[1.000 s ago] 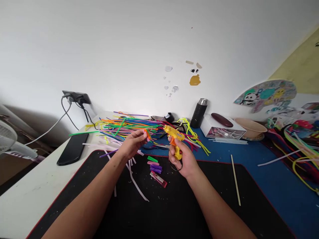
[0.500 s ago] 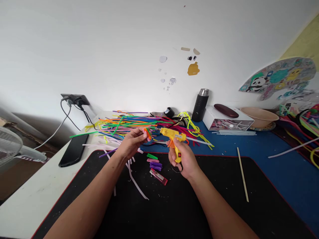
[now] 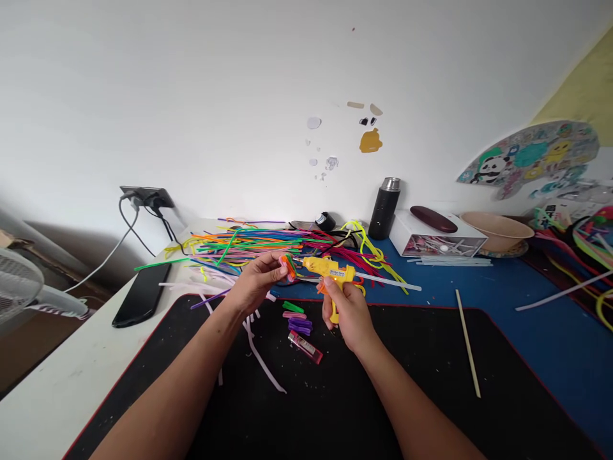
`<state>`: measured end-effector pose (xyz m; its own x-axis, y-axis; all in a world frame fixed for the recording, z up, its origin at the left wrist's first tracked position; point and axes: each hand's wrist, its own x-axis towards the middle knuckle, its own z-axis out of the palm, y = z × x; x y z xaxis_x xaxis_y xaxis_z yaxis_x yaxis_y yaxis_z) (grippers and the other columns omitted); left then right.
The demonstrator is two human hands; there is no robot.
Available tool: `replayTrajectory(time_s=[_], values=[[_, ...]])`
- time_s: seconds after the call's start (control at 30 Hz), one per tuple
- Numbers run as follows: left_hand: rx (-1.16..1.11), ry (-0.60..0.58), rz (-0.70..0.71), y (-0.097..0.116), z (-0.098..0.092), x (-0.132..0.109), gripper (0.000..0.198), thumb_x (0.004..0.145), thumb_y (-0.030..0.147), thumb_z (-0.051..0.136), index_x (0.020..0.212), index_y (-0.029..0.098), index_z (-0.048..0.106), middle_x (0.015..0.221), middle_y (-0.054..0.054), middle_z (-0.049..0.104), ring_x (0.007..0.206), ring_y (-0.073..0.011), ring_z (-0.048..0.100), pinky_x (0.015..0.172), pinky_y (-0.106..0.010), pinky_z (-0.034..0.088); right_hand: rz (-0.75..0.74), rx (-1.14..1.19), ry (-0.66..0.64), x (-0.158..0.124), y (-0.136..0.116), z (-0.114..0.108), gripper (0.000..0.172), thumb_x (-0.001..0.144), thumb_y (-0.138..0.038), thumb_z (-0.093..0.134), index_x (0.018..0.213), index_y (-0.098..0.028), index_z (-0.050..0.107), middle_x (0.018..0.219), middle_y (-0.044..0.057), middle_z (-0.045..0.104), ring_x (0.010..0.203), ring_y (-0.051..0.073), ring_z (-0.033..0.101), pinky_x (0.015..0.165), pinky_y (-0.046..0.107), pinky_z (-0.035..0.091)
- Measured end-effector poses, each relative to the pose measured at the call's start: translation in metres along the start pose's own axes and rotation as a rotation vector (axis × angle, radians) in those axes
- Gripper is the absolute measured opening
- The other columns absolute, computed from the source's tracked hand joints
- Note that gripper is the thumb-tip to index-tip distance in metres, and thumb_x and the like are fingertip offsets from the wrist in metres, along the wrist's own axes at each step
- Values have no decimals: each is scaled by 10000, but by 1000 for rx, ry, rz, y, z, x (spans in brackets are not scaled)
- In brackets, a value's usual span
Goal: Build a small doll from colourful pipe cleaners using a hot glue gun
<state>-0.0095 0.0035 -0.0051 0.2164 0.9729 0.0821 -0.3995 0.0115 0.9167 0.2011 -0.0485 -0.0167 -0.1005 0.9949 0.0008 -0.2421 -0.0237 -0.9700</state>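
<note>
My left hand is closed on a small bundle of folded pipe cleaners in orange, green and pink. A yellow hot glue gun is gripped in my right hand, with a long translucent glue stick out of its back. The gun's nozzle is at the bundle's right side; whether it touches I cannot tell. Below the hands on the black mat lie folded pipe cleaners, one green, one pink and several purple. Beside them is a pink lighter.
Behind my hands spreads a heap of coloured pipe cleaners. A black phone lies left, a wooden stick right. Along the wall stand a black thermos, a white drawer box and a beige bowl. A fan is far left.
The glue gun has swung from pointing up and left to nearly level, its nozzle now against or close beside the bundle. My left hand has shifted slightly right with the bundle.
</note>
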Motion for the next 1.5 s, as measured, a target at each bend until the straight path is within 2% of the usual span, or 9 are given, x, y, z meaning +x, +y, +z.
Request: replayTrajectory(time_s=[0.17, 0.3, 0.47, 0.6, 0.7, 0.9, 1.13, 1.33, 1.5], values=[[4, 33, -6, 0, -5, 1, 357, 647, 326, 1015, 880, 149, 810, 779, -51, 750, 694, -139, 644, 667, -233, 499, -13, 135, -10, -1, -5, 5, 568, 898, -700, 717, 966, -136, 732, 451, -56, 521, 339, 105, 458, 385, 225, 307], [-20, 50, -23, 0, -8, 2, 355, 640, 320, 1019, 875, 157, 810, 775, -46, 754, 667, -132, 642, 664, -237, 502, 26, 196, -92, 1, -27, 12, 621, 857, -719, 744, 1049, -128, 744, 504, -49, 552, 365, 108, 480, 372, 216, 303], [-36, 48, -5, -1, -10, 3, 339, 662, 307, 1010, 884, 154, 806, 781, -45, 750, 667, -128, 642, 662, -234, 499, 6, 227, -212, 13, -47, 23, 519, 851, -652, 785, 910, -138, 733, 508, -61, 514, 356, 85, 460, 379, 210, 292], [-38, 47, 1, -1, -11, 3, 329, 664, 302, 1010, 876, 157, 804, 777, -43, 747, 657, -125, 635, 655, -236, 490, -19, 257, -184, 21, -37, 24, 517, 846, -664, 789, 820, -156, 696, 472, -76, 469, 328, 73, 430, 361, 202, 251], [-31, 55, 2, -2, -12, 3, 314, 678, 305, 1002, 862, 152, 798, 764, -43, 738, 659, -129, 633, 659, -242, 489, -21, 213, -156, 22, -25, 15, 537, 860, -680, 769, 771, -159, 677, 457, -73, 463, 312, 75, 434, 356, 207, 251], [-44, 60, 10, -6, -12, 4, 320, 676, 289, 1002, 876, 150, 796, 775, -40, 734, 681, -139, 652, 669, -245, 513, -92, 79, -41, 24, -19, -2, 530, 889, -697, 735, 826, -173, 688, 457, -72, 483, 313, 87, 435, 362, 224, 301], [-49, 85, 8, -9, -15, 5, 292, 677, 286, 1003, 850, 163, 801, 759, -27, 729, 656, -127, 645, 648, -234, 514, -80, -172, -20, 22, -16, -1, 627, 858, -799, 687, 679, -201, 623, 428, -43, 489, 325, 105, 444, 369, 245, 358], [-52, 87, 18, -8, -13, 5, 311, 664, 290, 1008, 853, 159, 799, 753, -29, 728, 649, -132, 644, 643, -242, 508, -58, -284, 13, 20, -13, -2, 654, 821, -856, 667, 704, -213, 631, 447, -39, 498, 335, 122, 450, 352, 258, 339], [-54, 89, 17, -9, -13, 6, 334, 651, 298, 1018, 865, 157, 803, 745, -24, 728, 639, -121, 636, 642, -235, 502, -68, -345, 17, 21, -10, -3, 670, 846, -866, 624, 659, -224, 589, 440, -28, 501, 337, 128, 451, 358, 266, 333]])
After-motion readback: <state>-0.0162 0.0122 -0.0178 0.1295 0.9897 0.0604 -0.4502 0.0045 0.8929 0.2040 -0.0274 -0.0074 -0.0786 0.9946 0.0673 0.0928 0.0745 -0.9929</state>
